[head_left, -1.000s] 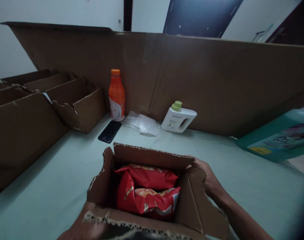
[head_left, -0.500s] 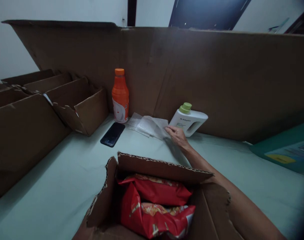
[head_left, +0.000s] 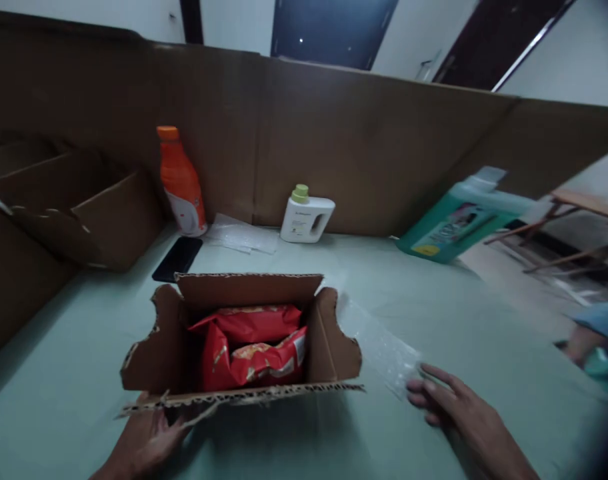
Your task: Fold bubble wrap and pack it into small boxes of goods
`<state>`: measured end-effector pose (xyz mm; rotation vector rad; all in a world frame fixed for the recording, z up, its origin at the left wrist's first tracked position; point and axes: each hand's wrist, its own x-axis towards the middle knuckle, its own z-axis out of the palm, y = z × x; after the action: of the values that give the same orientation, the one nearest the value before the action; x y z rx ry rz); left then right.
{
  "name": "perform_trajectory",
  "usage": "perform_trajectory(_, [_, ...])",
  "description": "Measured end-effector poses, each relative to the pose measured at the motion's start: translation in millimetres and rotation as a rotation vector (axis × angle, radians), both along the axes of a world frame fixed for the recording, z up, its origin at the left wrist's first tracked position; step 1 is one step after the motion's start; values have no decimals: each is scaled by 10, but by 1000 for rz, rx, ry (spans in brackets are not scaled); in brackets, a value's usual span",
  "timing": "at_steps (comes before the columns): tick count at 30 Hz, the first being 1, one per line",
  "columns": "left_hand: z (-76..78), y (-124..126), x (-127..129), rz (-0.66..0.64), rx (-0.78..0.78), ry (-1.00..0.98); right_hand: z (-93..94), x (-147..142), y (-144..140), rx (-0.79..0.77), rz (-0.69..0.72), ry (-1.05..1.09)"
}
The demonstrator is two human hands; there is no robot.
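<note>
A small open cardboard box [head_left: 334, 347] with torn flaps sits on the pale green table. Inside it lie red snack packets [head_left: 249, 347]. My left hand [head_left: 144, 443] grips the box's near flap at its lower left corner. To the right of the box, my right hand [head_left: 449, 410] rests flat with its fingertips on the edge of a clear bubble-wrap sheet [head_left: 379, 347]. That sheet lies on the table against the box's right side.
Along the tall cardboard wall [head_left: 364, 153] stand an orange bottle [head_left: 180, 181], a white bottle with a green cap [head_left: 307, 217] and a tilted teal jug [head_left: 459, 223]. A black phone [head_left: 178, 259], more bubble wrap [head_left: 244, 235] and empty cartons [head_left: 84, 213] lie at left.
My right hand reached to the bubble wrap by the white bottle, then pulled one sheet back to the box's right side. The view swung right, showing the teal jug.
</note>
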<state>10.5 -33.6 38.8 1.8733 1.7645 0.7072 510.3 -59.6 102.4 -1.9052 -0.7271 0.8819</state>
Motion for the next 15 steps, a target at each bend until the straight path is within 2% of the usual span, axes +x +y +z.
perform_trajectory(3, [113, -11, -11, -25, -5, 10, 132, 99, -409, -45, -24, -425])
perform_trajectory(5, [227, -23, 16, -41, 17, -8, 214, 5, -455, 28, 76, -601])
perform_trajectory(9, [415, -90, 78, 70, 89, -6, 235, -589, -156, 236, 536, -591])
perform_trajectory(12, [472, -177, 112, 138, 121, -19, 160, -1105, 123, 343, 848, -503])
perform_trajectory(15, [461, -216, 140, 132, 100, -72, 94, -1417, 285, 409, 979, -413])
